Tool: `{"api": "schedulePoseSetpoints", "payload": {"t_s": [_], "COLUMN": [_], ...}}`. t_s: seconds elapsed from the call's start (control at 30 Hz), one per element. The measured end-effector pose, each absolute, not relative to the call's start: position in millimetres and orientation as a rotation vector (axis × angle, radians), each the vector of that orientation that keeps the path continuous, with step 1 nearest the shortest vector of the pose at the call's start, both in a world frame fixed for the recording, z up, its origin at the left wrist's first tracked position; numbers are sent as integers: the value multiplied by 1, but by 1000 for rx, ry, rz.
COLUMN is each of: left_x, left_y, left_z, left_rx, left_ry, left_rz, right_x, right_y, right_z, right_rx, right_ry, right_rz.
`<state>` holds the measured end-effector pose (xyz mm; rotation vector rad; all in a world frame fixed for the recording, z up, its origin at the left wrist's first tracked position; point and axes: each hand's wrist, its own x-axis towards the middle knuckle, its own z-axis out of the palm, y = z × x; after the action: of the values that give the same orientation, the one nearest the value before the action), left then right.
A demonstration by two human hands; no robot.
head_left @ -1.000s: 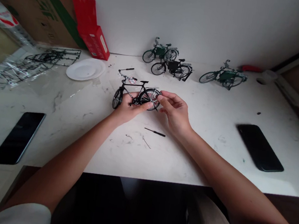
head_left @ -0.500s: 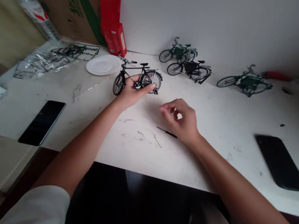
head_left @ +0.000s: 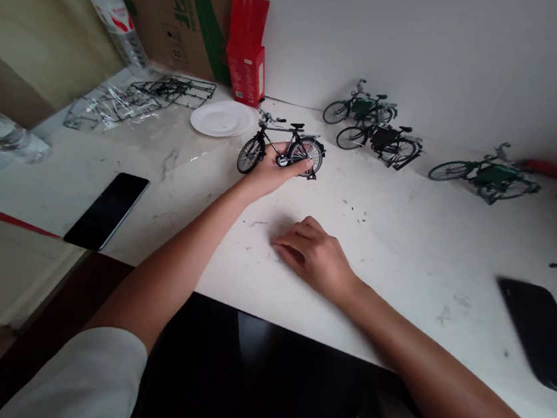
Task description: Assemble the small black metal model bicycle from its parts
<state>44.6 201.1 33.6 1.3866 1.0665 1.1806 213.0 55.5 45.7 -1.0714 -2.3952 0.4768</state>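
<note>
A black model bicycle (head_left: 283, 160) is upright in my left hand (head_left: 268, 178), the thumb lying over its rear wheel and the fingers behind the frame. Its handlebar points to the left. Lower and to the right, my right hand (head_left: 314, 255) is closed in a pinch at the white tabletop, fingertips low to the surface. Whatever is between those fingertips is hidden or too small to make out. Small dark scraps (head_left: 352, 209) are scattered on the table beyond the right hand.
Green model bicycles (head_left: 362, 107) (head_left: 491, 174) and a dark one (head_left: 383, 139) stand along the wall. Black part frames (head_left: 171, 89) lie at the back left beside a white plate (head_left: 213, 120) and a red box (head_left: 247, 74). Phones (head_left: 107, 211) (head_left: 540, 333) rest at either side.
My right hand has come down and nearer to me, its fingers closing over the spot where a thin dark tool lay. That tool is now out of sight. The view has shifted left.
</note>
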Motion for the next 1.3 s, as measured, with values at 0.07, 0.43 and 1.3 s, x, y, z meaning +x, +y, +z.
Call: {"api": "schedulePoseSetpoints", "payload": {"t_s": [0.07,0.43,1.3], "left_x": [45,53,65], "left_y": [201,195,169], "left_z": [33,33,40], "left_rx": [1358,1285,1456], "left_ry": [1061,1067,1165], "left_rz": [1184,1150,1066], "right_x": [212,214,250], "right_y": [55,54,82], "right_z": [47,48,55], "right_rx": [-1076,-1094,-1118], "right_ry": [-2427,-2515,-2396], "right_rz": [476,521,466]}}
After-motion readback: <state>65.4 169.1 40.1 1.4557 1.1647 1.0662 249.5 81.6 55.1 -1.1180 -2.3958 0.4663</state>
